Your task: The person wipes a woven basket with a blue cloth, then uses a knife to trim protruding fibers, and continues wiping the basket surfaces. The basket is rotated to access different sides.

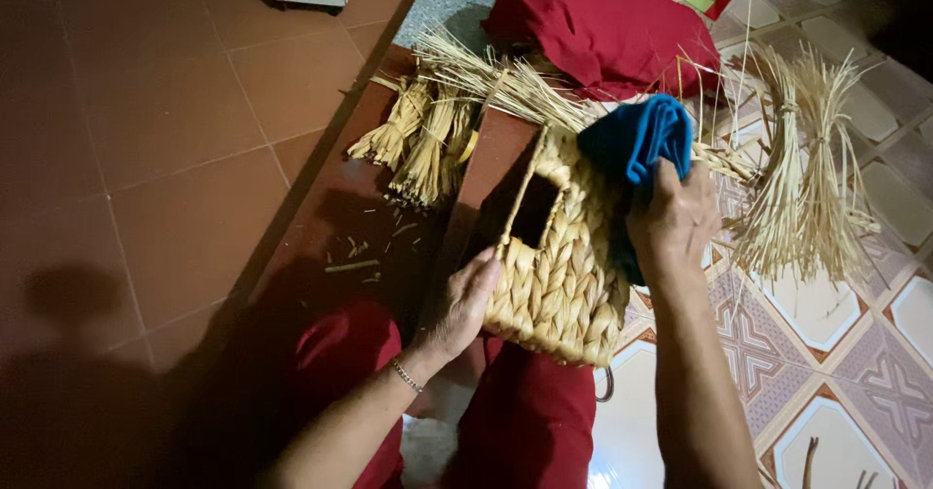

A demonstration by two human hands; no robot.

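Red-trousered knees (530, 421) sit lowest in view, just under the woven basket (564, 275). Basket: boxy, thick braided straw-coloured plaits, coarse chunky weave, rectangular cut-out handle slot near its top edge. It is held up off the floor, tilted on its side.

Left hand (465, 306) presses against basket's lower left corner, fingers curled round the edge, gripping it. Thin bead bracelet (406, 376) on that wrist.

Right hand (671, 219) at basket's upper right, closed tight on a bunched blue cloth (637, 139), soft and folded, pushed against the basket rim.

Above-left of basket: short tied bundles of dry straw (418, 139) on dark red floor tiles (175, 158). Right of basket: longer, thinner bound straw sheaf (802, 178) on patterned floor tiles (836, 372). Above basket: crumpled red fabric (603, 27).
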